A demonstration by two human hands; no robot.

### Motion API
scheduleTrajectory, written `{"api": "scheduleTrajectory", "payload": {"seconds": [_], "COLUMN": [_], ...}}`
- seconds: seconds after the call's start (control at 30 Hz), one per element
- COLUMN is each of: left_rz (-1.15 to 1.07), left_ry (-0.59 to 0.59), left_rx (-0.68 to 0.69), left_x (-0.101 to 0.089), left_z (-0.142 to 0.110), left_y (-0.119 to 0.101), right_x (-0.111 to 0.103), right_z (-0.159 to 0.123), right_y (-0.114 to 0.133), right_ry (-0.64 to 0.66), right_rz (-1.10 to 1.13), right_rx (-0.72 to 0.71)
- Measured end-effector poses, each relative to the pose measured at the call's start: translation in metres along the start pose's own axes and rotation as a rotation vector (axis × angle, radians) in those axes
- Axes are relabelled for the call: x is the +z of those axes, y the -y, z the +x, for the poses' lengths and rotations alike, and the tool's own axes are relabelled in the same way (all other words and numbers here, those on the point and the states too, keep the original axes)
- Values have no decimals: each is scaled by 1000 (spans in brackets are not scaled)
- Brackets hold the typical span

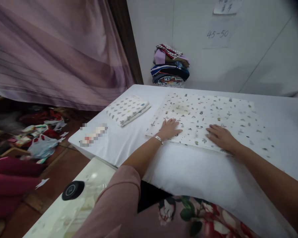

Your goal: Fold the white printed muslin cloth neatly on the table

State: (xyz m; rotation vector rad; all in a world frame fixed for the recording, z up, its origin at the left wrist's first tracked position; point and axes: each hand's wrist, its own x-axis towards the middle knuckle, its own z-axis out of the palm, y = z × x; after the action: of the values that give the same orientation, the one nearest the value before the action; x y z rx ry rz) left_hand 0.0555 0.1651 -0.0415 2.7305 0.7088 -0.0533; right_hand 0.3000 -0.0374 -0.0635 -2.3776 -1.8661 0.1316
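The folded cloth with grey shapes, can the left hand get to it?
Probably yes. The left hand lies on the spread-out cloth, and the folded cloth is just to its left, with nothing standing on the white table between them.

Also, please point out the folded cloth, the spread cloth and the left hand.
Folded cloth (127, 109): head view, middle of its top.
Spread cloth (200, 118): head view, near its middle.
Left hand (168, 130): head view, back of the hand.

A pale wall (193, 19) is standing beyond the hands (167, 129), and papers (217, 34) are hanging on it. Left of the hands, a pink curtain (64, 49) is draping down and brown floor (67, 158) is showing. A white tabletop (134, 135) is spreading beneath the hands.
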Motion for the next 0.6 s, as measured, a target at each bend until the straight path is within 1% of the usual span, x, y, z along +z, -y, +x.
{"api": "scheduleTrajectory", "payload": {"seconds": [0.07, 0.13, 0.2, 0.27, 0.33, 0.4, 0.5, 0.6], "left_rz": [-9, 9, 45, 66, 66, 52, 44, 85], "left_ry": [-16, -58, -78, -73, -64, -67, -101, -148], "left_rx": [-5, 8, 23, 20, 17, 27, 9, -35], "left_x": [0, 1, 3, 6, 7, 8, 7, 7], "left_z": [2, 4, 7, 9, 10, 10, 8, 6], "left_y": [-1, -3, -2, 2, 6, 9, 13, 16], "right_x": [-6, -10, -10, -8, -5, -3, -1, 1], "right_z": [3, 9, 17, 23, 26, 27, 27, 27], "right_y": [12, 23, 30, 31, 30, 29, 29, 30], "right_ry": [-14, -21, 28, 94, 131, 123, 75, 92], "right_rz": [-17, -24, -26, -25, -19, -13, -23, -19], "right_rx": [-5, -29, -31, -6, 21, 23, 14, 41]}}
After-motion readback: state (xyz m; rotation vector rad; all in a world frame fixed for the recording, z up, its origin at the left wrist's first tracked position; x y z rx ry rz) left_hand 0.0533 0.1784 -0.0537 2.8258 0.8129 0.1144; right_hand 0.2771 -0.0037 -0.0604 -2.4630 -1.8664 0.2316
